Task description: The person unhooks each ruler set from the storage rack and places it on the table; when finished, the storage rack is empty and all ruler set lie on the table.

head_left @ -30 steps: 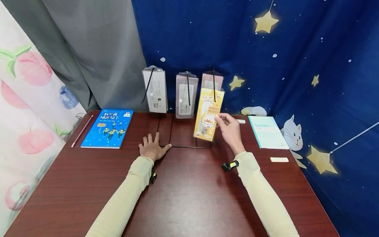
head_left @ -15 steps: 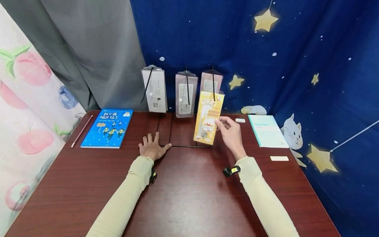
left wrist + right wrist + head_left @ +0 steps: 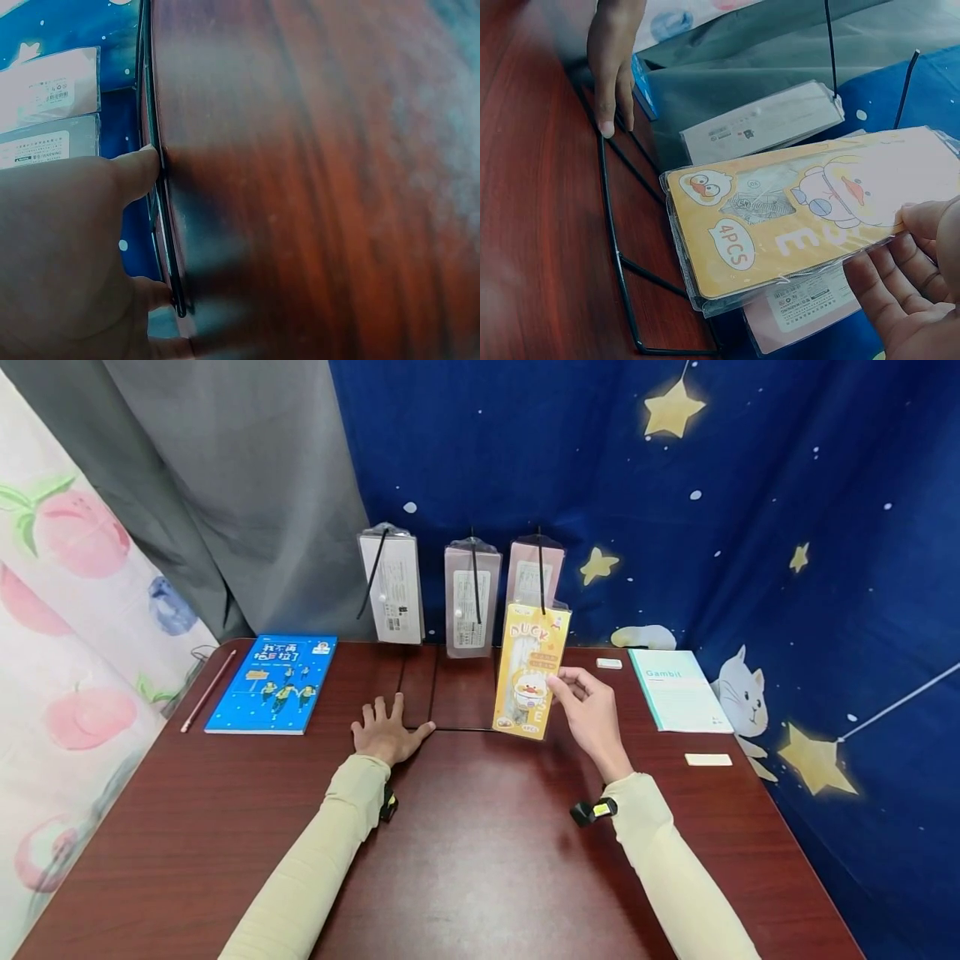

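Note:
My right hand [image 3: 592, 714] pinches the right edge of a ruler set in a yellow duck-print packet [image 3: 517, 643], thumb on the front. Through its clear window [image 3: 757, 202] small printed markings show. The tip of a black wire hook [image 3: 542, 578] overlaps the packet's top edge in the head view. Behind it hangs a pink-backed packet [image 3: 522, 560], partly covered. My left hand [image 3: 386, 735] lies palm down with fingers spread at the left of the wire rack's base [image 3: 465, 730]; its thumb touches the base wire [image 3: 156, 142].
Two more packets hang on hooks, a white one [image 3: 396, 593] and a greyish one [image 3: 471, 597]. A blue book [image 3: 273, 685] and a pencil [image 3: 208, 692] lie at left. At right are a Gambit notebook [image 3: 681, 693] and two small pale blocks, one an eraser-like piece [image 3: 708, 760].
My right hand has drawn the yellow ruler set lower and towards me, uncovering more of the pink-backed packet behind it. My left hand has stayed in place.

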`<state>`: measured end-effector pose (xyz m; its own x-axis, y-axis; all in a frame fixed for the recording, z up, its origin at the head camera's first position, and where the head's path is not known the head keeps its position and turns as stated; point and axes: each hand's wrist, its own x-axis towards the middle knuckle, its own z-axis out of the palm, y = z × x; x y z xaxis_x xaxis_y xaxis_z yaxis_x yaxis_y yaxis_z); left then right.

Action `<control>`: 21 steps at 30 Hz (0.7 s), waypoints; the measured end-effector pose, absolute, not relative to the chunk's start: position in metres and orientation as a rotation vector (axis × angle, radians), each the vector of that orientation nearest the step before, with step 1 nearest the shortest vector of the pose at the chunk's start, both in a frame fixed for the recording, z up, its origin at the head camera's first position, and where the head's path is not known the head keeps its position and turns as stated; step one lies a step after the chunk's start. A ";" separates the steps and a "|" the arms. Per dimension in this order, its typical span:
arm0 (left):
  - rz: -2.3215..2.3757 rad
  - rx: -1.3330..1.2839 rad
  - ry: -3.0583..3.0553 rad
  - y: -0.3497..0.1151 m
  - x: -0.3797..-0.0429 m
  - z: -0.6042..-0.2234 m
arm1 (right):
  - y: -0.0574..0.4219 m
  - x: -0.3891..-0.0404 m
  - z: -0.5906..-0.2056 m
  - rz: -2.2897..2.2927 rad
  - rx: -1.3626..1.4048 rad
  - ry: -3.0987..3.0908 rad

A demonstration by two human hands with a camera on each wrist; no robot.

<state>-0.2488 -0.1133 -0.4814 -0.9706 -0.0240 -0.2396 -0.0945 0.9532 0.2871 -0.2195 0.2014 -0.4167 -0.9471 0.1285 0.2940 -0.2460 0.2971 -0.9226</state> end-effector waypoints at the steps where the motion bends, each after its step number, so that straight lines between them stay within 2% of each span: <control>1: 0.439 -0.087 2.871 -0.113 -0.249 -0.481 | 0.202 -0.218 -0.417 1.695 0.107 -2.258; 21: 0.438 -0.080 2.876 -0.113 -0.248 -0.481 | 0.203 -0.180 -0.410 1.735 0.104 -2.303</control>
<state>-0.2484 -0.1130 -0.4813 -0.9718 -0.0187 -0.2350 -0.0879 0.9538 0.2873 -0.1800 0.2029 -0.4105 -0.9648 0.0961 0.2450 -0.2090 0.2862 -0.9351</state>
